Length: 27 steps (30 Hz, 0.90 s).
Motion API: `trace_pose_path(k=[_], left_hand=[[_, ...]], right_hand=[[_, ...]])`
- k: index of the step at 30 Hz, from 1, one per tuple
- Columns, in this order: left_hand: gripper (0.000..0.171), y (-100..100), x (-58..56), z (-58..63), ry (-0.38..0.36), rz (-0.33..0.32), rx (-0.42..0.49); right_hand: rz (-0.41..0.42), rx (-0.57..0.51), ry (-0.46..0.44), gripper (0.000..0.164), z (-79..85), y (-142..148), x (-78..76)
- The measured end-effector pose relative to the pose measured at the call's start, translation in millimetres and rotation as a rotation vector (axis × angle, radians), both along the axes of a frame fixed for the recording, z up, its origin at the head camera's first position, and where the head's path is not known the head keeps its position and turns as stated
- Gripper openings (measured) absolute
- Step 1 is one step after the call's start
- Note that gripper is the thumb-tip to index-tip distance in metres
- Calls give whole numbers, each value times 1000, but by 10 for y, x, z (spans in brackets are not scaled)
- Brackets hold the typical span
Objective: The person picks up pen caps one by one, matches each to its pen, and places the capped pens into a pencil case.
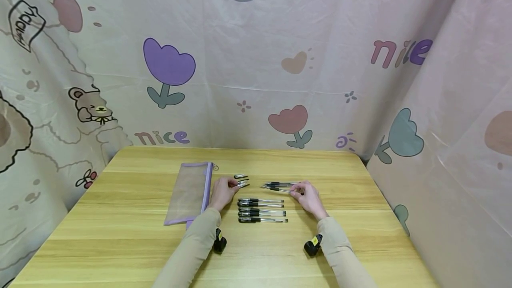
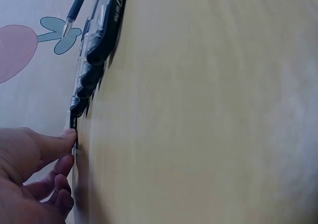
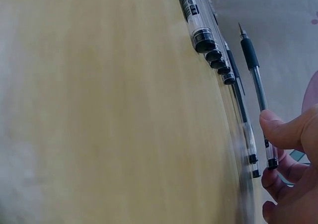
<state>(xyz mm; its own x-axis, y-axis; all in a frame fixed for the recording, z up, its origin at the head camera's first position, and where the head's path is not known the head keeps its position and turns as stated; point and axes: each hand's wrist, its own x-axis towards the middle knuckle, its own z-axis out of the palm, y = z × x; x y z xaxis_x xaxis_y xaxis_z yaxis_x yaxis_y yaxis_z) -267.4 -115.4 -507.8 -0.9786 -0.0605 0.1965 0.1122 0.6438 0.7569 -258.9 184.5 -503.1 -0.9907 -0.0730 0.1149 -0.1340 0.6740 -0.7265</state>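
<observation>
My right hand [image 1: 308,197] pinches an uncapped gel pen [image 3: 258,80] near its back end, its bare tip pointing left and lifted off the table in the right wrist view. Behind it lie other uncapped pens [image 1: 282,184]. To the left, my left hand [image 1: 223,192] pinches a small clear-and-black pen cap [image 1: 243,185] between thumb and forefinger. More caps [image 1: 241,176] lie just beyond those fingertips. Between the two hands, nearer me, several capped gel pens [image 1: 262,220] are lined up in a column, black caps to the left.
A mesh zip pouch [image 1: 188,192] with purple trim lies flat left of my left hand, partly under that forearm. The wooden table [image 1: 120,234] ends at a patterned curtain [image 1: 240,79] at the back and sides. Black wrist cameras [image 1: 313,246] hang at both sleeves.
</observation>
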Motion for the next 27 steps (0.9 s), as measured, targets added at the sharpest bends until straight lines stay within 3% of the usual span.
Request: trace_pose_path(k=[19,27], left_hand=[[6,-4,52,38,-45,-12,53],[10,-30,138,65,4,-26,102]], right_hand=[[8,-15,1,8,10,-3,5],[19,-24,15,10,43,-29,8]])
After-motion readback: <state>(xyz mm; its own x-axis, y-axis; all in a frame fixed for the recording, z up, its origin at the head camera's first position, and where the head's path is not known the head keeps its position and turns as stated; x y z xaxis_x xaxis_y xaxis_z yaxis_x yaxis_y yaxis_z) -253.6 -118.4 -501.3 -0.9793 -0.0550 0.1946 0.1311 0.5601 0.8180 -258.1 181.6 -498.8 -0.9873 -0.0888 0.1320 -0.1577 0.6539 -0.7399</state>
